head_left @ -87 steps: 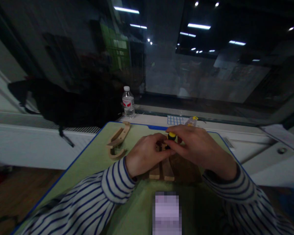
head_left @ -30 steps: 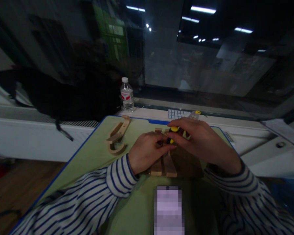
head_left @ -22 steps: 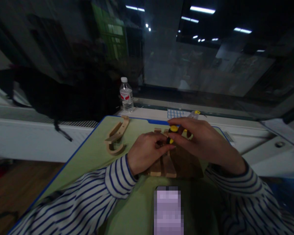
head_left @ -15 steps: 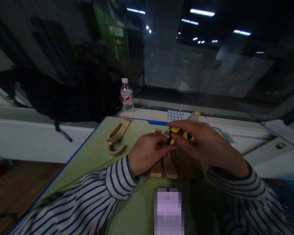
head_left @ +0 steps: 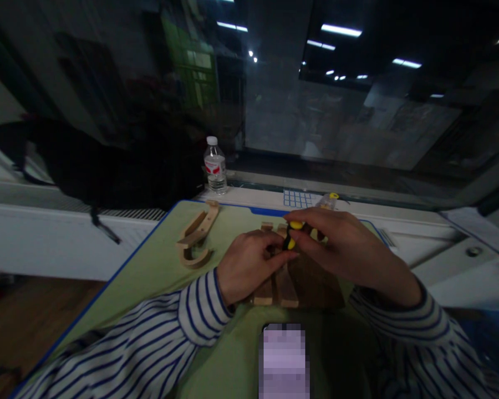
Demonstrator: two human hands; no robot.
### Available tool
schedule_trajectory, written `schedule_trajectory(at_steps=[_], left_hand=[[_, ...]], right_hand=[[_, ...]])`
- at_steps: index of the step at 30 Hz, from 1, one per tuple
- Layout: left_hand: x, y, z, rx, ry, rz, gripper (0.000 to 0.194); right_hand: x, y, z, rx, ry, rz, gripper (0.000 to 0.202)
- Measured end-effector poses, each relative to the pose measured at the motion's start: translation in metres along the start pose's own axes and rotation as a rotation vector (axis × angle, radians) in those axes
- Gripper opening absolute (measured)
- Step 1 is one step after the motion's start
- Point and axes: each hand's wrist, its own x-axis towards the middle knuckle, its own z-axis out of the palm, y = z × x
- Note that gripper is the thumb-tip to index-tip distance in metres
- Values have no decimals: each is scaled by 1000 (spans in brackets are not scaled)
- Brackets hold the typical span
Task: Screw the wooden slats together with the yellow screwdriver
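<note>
In the head view, my right hand point(head_left: 345, 244) pinches the yellow end of a stubby yellow-and-black screwdriver point(head_left: 291, 237), which is tilted. My left hand point(head_left: 249, 263) is closed, its thumb and fingertips meeting by the screwdriver's lower end; what lies between them is hidden. Under both hands are two light wooden strips point(head_left: 289, 291), side by side along a darker brown board point(head_left: 320, 285). Where the screwdriver's tip meets the wood cannot be seen.
Left on the green table point(head_left: 149, 288) lie a curved wooden piece point(head_left: 197, 260) and a long wooden piece with holes point(head_left: 205, 221). A phone point(head_left: 283, 360) lies in front. A water bottle point(head_left: 215, 169) and a clear yellow-topped item point(head_left: 328, 200) stand by the window.
The view has shifted slightly, so the table appears a little lower. Both hands keep nearly the same place and grip; the screwdriver's lean looks slightly different.
</note>
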Motion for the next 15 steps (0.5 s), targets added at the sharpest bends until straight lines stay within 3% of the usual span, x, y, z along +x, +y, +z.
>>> schedule_trajectory(at_steps=[15], left_hand=[[0, 0, -2, -46, -54, 10, 27]], right_hand=[[1, -2, -1, -23, 4, 11, 25]])
